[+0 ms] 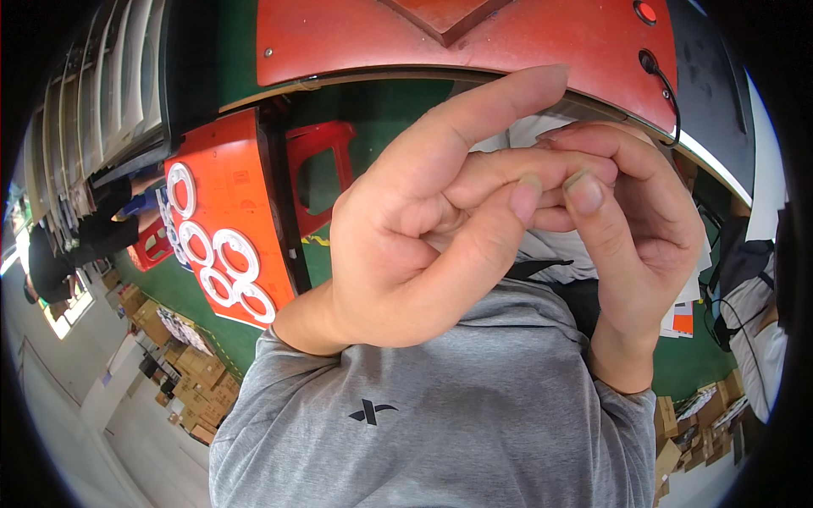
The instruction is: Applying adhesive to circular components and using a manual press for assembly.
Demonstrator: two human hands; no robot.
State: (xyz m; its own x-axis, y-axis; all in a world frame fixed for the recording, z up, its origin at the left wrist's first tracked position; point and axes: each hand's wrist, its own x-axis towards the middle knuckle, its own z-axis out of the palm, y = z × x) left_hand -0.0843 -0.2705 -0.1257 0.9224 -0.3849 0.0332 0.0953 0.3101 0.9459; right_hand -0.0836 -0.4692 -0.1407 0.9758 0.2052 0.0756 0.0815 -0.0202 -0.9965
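My two hands are raised close to the camera, in front of my grey shirt (440, 415). My left hand (415, 245) fills the middle; its index finger points up and to the right, and its other fingers curl inward. My right hand (635, 220) comes in from the right, its fingers bent. Its thumb and fingertips press against the curled fingers of my left hand. I see no object between the fingers; the inside of both palms is hidden.
An orange work surface (246, 186) at the left carries several white rings (233, 254). Beside it stands a red stool (318, 165). An orange machine panel (474, 34) with a red button (646, 12) and a black cable (671, 89) spans the top. Cardboard boxes (199, 372) lie lower left. Another person in black (59, 254) bends at the far left.
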